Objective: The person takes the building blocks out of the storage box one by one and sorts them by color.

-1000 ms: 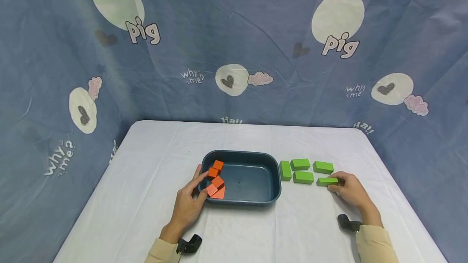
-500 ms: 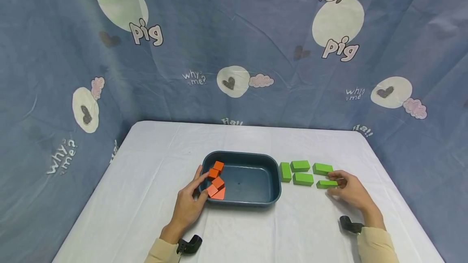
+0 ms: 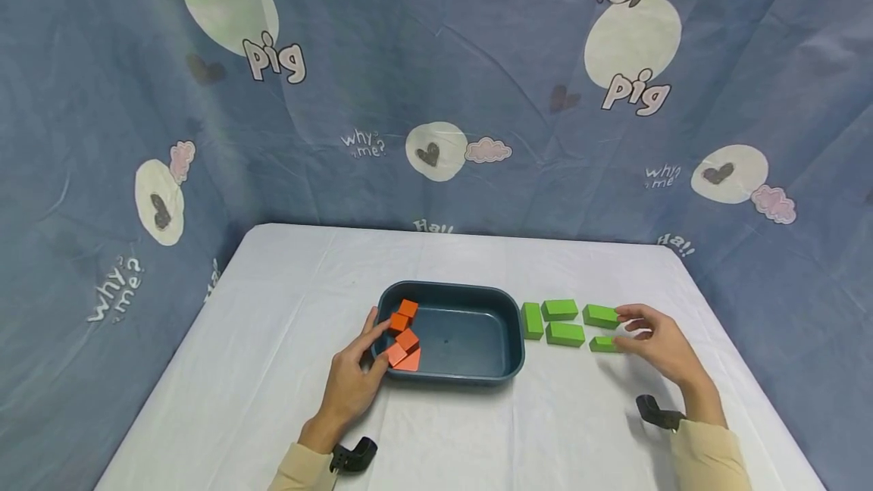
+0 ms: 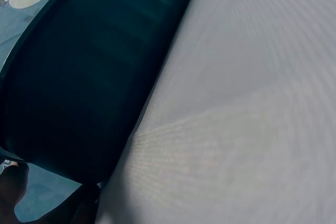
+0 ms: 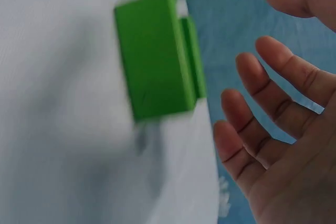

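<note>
Since the earlier frame the right hand has let go of the slim green block and risen; the block lies on the white-clothed desk near its thumb. In the head view, that hand is loosely curved, holding nothing; the left hand rests relaxed fingers on the left rim of the smooth, round-cornered tray, beside angular orange blocks. Printed blue fabric hangs beyond. The left-wrist view shows the tray's dark wall; the right-wrist view, parted fingers clear of flat-faced green pieces.
</note>
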The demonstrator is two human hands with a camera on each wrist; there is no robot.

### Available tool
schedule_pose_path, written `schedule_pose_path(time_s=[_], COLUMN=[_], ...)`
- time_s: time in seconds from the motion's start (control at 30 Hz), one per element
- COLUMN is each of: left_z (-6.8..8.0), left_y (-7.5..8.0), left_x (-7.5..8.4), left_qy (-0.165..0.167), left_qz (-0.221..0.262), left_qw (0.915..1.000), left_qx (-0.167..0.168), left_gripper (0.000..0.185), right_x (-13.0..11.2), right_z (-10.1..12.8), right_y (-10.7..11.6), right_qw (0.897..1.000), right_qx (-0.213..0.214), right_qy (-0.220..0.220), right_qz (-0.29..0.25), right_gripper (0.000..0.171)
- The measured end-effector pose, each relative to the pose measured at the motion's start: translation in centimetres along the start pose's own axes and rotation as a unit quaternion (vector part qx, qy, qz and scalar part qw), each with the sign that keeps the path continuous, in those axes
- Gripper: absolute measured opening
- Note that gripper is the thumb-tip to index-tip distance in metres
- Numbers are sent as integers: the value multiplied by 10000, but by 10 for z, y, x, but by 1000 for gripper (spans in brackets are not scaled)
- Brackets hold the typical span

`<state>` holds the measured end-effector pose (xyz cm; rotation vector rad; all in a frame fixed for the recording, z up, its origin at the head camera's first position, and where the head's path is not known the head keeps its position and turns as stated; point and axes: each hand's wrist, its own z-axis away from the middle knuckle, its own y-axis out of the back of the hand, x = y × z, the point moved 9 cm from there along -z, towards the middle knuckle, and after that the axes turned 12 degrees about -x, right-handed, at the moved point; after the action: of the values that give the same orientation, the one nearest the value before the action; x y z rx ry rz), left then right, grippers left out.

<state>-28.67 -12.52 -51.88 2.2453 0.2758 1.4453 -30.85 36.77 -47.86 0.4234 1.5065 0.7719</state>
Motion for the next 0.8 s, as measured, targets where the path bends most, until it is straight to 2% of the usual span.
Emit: schedule_pose_path(time_s=[0.23,0.37,0.8], left_z=[1,1,2], left_y=[1,0,1], left_x=[-3,-3,-6], left_qy=[1,10,184], left_qz=[-18,-13,103], left_qw=[10000,10000,9997], left_qx=[-27,-62,-123], left_gripper=[51,51,54], right_x=[-55,-79,-119], right_z=[-28,-41,-74], right_y=[-12,-17,-36], right_qw=[9972,9945,9834], right_qx=[-166,-226,-477], right_qy=[695,1007,1652], right_qz=[-197,-159,-582], right_gripper=[58,59,59])
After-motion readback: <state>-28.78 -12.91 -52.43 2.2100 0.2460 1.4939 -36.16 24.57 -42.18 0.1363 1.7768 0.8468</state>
